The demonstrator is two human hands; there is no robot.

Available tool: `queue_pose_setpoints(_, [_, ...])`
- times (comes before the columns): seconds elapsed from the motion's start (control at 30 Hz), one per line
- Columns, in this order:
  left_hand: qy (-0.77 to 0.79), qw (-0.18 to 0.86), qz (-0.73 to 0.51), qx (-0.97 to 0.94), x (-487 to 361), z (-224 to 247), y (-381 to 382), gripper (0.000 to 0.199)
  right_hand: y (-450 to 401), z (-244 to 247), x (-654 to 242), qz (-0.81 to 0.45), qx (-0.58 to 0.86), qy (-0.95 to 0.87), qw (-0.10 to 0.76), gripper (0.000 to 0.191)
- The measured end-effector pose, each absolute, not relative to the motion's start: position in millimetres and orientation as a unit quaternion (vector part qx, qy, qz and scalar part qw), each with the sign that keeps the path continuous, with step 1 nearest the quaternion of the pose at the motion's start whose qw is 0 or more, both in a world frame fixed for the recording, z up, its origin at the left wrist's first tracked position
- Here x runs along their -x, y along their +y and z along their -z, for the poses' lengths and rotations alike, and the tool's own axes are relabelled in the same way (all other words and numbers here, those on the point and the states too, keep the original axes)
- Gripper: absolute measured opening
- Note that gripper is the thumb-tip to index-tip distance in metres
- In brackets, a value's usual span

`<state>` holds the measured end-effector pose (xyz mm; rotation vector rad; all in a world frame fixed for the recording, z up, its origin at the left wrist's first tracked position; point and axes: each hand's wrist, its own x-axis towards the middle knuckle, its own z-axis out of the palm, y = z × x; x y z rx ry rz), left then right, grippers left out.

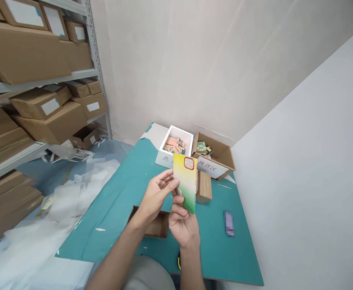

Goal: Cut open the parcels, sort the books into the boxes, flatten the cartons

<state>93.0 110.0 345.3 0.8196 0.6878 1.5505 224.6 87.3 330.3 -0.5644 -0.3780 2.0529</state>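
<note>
Both my hands hold up a flat yellow-to-green package (184, 179), upright above the table. It has a red-framed label near its top and a small barcode patch low on its left side. My left hand (156, 193) pinches its left edge between thumb and fingers. From below, my right hand (184, 225) grips the lower part, its fingers curled round the left edge. Under my left forearm, an open brown cardboard box (158, 225) lies on the green table (215, 249). Behind the package stands a closed small carton (205, 187), partly hidden.
At the table's back are a white bin (164, 157) of colourful packs and an open carton (224, 161) with several packs. A blurred purple object (229, 223) lies at right. Shelves of boxes (58, 117) stand left; white packing sheets (70, 205) cover the floor.
</note>
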Motion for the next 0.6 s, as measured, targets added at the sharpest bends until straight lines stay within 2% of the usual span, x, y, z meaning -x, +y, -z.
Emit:
queue_pose_setpoints(0.03, [0.301,0.578,-0.676,-0.343,-91.7,-345.0,109.8,0.056,86.8,-329.8,-220.9,-0.823,0.244,-0.195,0.475,0.012])
queue_pose_setpoints(0.17, [0.340,0.529,-0.707,-0.324,-82.7,-346.6,108.8,0.049,88.8,-330.8,-211.9,-0.725,0.326,-0.341,0.502,0.037])
queue_pose_setpoints(0.4, [0.363,0.500,-0.720,-0.315,-67.8,-345.1,107.8,0.052,90.6,-337.4,-220.5,-0.658,0.361,-0.383,0.539,0.057])
queue_pose_setpoints(0.6, [0.388,0.516,-0.690,-0.327,-62.5,-341.6,116.1,0.056,95.9,-331.0,-222.0,-0.621,0.393,-0.402,0.546,0.041])
